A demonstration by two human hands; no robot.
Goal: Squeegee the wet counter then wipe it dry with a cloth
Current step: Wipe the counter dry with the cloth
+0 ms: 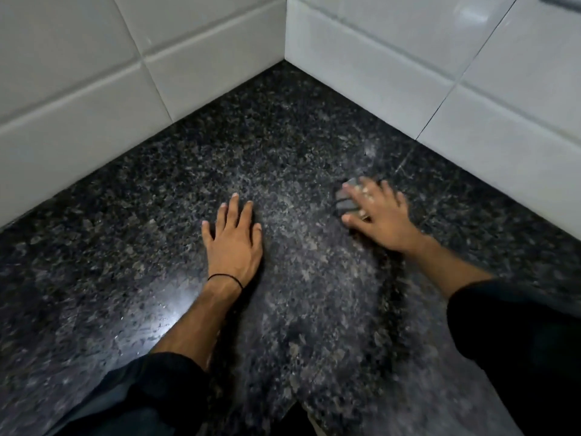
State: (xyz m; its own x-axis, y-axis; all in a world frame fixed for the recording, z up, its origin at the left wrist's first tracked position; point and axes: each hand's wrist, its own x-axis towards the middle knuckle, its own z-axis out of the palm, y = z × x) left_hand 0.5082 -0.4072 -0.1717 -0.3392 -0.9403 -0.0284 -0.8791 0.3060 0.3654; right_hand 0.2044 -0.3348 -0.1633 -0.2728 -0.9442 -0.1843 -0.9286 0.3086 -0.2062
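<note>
A small grey cloth (347,201) is being pressed under the spread right hand (377,212) near the granite counter (298,146) corner; likely soft, best bunched. The left hand (234,237) is being rested flat, empty.

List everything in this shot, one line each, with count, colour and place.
counter: one, black speckled granite, fills the corner, with a bright glare patch near the left forearm
wall tiles: several, white, behind on both sides of the corner
cloth: one, grey, under the right hand
wrist band: one, black, left wrist
sleeves: two, black, lower frame
left hand: flat on the counter, fingers spread
right hand: pressing on the cloth, blurred
</note>
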